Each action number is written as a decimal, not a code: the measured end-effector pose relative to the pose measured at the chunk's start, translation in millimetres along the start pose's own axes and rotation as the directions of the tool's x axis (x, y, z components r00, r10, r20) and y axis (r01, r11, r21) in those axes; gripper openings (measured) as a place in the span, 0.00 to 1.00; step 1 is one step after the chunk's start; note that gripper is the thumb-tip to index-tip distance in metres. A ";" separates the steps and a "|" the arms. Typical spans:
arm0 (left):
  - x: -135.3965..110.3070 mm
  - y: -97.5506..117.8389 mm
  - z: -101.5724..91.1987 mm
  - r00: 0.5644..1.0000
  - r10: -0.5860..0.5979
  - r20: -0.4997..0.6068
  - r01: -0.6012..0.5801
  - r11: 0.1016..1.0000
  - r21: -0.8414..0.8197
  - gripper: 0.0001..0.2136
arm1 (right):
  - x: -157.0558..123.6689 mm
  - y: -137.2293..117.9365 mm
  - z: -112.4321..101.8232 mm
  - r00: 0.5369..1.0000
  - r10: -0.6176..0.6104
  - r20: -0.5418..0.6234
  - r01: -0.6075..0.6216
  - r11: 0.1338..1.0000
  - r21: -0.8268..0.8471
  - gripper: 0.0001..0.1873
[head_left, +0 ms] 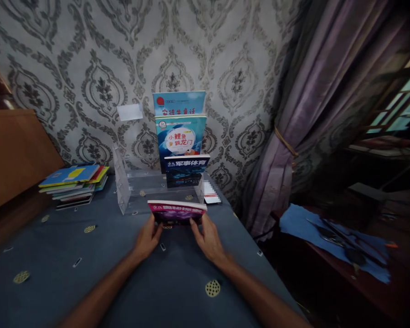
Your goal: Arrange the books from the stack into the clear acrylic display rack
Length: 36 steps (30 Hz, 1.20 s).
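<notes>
A pink and purple magazine [177, 212] is gripped at its two sides, upright just in front of a clear tiered rack [123, 189]. My left hand [148, 239] closes on its left edge, thumb on the cover. On the right edge my right hand [207, 237] grips in the same way. In the rack's right half, a dark blue magazine [186, 173] stands on a low tier. Behind it rise a blue book with a white oval [181, 136] and, at the back, a light blue book [179, 101].
At the left lies a stack of books [75, 182] beside a brown wooden box [17, 155]. A white card [212, 192] rests right of the rack. Scissors [328, 237] lie on a blue cloth [300, 223] at the right. A purple curtain [314, 100] hangs there.
</notes>
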<state>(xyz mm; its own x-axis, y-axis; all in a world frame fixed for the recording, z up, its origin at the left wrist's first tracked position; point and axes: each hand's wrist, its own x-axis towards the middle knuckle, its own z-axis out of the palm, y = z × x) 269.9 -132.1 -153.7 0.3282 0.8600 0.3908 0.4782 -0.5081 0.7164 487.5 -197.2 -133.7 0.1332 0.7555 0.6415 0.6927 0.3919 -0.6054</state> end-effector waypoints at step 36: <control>82.3 74.8 -24.2 0.878 0.444 -0.176 -0.410 0.890 0.200 0.08 | 83.4 -10.8 -41.4 0.949 -0.138 -0.282 0.147 0.989 0.009 0.13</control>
<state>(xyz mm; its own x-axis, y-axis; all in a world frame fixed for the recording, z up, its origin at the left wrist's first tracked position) 312.9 -98.1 -54.0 0.3578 0.5381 0.7632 0.4540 -0.8144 0.3614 520.5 -160.2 -54.1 0.2307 0.5149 0.8256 0.6983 0.5033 -0.5090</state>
